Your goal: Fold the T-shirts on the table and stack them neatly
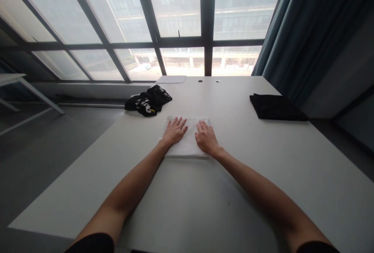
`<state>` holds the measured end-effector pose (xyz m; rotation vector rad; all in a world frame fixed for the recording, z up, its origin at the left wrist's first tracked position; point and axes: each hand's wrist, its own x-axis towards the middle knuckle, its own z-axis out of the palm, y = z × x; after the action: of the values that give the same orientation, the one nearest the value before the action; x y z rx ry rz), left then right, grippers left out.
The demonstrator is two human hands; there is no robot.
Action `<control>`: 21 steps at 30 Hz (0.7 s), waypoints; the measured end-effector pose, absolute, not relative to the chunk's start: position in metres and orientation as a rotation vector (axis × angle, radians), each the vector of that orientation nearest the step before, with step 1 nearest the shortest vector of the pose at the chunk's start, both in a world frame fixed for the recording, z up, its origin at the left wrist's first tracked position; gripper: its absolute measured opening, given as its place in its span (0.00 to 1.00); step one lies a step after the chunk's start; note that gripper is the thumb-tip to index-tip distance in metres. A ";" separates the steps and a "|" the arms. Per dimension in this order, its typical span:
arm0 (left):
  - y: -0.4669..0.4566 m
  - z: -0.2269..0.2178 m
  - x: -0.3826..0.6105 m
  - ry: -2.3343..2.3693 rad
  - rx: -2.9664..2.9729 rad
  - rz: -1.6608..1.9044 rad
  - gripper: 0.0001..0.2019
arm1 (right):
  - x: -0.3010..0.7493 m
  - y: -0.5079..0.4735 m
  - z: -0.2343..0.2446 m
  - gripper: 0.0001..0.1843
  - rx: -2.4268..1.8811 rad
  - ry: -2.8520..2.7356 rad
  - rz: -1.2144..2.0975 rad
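A folded white cloth (187, 148) lies flat in the middle of the white table, its layered edge facing me. On its left part rests my left hand (174, 131), palm down with the fingers spread. My right hand (206, 137) presses flat on the cloth's right part, fingers stretched forward and fairly close together. Neither hand grips anything. Whether the cloth is a garment or a plain piece of fabric, I cannot tell.
A crumpled black garment with white and yellow print (149, 100) lies at the table's left edge. Folded black cloth (276, 107) sits at the right edge. White sheets (171, 79) lie at the far end of the table (233, 190), near windows and a blue curtain (295, 39).
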<state>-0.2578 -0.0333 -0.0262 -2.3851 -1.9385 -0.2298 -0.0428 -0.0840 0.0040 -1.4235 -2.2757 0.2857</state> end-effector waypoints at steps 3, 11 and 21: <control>-0.035 -0.024 -0.257 -1.946 -2.389 -0.224 0.30 | -0.066 -0.050 0.002 0.33 -1.577 -2.213 0.323; -0.034 -0.024 -0.259 -1.958 -2.406 -0.231 0.31 | -0.059 -0.023 -0.018 0.38 -1.776 -2.180 0.349; -0.034 -0.023 -0.257 -1.962 -2.408 -0.236 0.30 | -0.069 -0.085 -0.016 0.34 -1.396 -2.359 0.247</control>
<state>-0.2574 -0.0340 -0.0229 -2.4085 -1.9621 -0.2361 -0.0694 -0.0851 -0.0156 -1.3958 -2.3593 0.2474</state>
